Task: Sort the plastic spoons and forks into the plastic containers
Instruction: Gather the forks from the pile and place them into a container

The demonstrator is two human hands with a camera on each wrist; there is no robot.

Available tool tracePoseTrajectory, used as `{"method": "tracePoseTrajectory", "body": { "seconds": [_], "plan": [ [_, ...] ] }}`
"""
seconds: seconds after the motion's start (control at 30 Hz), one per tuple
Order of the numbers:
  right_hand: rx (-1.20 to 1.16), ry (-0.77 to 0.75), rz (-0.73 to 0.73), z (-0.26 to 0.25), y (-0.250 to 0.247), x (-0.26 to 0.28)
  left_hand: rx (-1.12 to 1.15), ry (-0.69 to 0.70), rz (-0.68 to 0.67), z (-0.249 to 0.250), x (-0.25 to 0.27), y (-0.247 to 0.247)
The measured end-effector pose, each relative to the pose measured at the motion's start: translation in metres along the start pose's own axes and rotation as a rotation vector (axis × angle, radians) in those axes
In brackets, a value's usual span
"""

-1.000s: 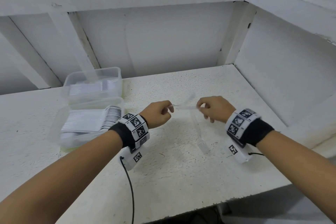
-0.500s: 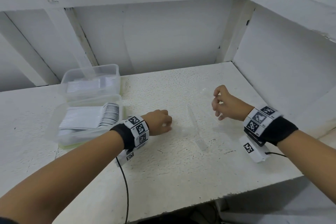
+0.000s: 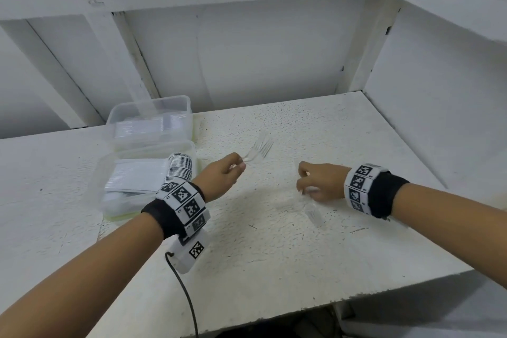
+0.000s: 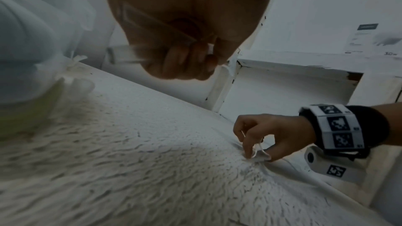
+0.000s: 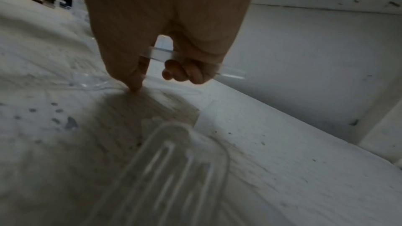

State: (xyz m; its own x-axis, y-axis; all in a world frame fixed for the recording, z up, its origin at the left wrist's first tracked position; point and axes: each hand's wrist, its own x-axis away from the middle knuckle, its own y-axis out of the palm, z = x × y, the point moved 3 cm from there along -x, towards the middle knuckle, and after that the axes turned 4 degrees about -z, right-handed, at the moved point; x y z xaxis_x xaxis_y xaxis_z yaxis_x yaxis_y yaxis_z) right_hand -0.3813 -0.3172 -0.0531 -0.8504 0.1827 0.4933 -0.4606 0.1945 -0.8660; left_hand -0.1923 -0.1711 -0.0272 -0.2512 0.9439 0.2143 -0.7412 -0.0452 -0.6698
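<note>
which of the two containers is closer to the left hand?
The near container, holding the stack with dark-striped ends; it sits beside the left hand. The other container stands behind it, toward the wall.

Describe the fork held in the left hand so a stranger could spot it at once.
Start at the two clear containers on the white table's left side. Just right of them, the left hand pinches a clear plastic fork. Unlike the cutlery by the right hand, it is raised, tines pointing away.
</note>
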Motion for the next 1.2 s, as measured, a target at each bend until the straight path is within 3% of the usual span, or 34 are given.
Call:
{"method": "tracePoseTrajectory", "body": {
  "seconds": [0.1, 0.23, 0.37, 0.53, 0.63, 0.77, 1.03, 1.2],
  "plan": [
    [-0.085, 0.019, 0.108, 0.001, -0.005, 0.004, 0.029, -0.007, 0.087, -0.001, -0.003, -0.003],
    [-0.532, 0.211, 0.425, 0.017, -0.026, 0.022, 0.005, 0.048, 0.189, 0.01, -0.017, -0.004],
    [-1.1, 0.372, 0.568, 0.045, -0.034, 0.047, -0.083, 0.113, 0.026, 0.034, -0.046, 0.023],
    [-1.115, 0.619, 0.622, 0.077, -0.035, 0.078, -0.393, 0.313, -0.219, 0.082, -0.088, 0.072],
    [-1.097, 0.693, 0.611, 0.087, -0.029, 0.088, -0.582, 0.438, -0.334, 0.105, -0.106, 0.099],
    [-1.078, 0.725, 0.574, 0.087, -0.018, 0.093, -0.748, 0.41, -0.469, 0.111, -0.113, 0.124],
    [-1.028, 0.814, 0.511, 0.082, -0.004, 0.101, -0.633, 0.35, -0.393, 0.088, -0.097, 0.095],
    [-0.695, 0.908, 0.134, 0.064, 0.023, 0.089, -0.386, 0.263, -0.228, 0.059, -0.087, 0.057]
  ]
}}
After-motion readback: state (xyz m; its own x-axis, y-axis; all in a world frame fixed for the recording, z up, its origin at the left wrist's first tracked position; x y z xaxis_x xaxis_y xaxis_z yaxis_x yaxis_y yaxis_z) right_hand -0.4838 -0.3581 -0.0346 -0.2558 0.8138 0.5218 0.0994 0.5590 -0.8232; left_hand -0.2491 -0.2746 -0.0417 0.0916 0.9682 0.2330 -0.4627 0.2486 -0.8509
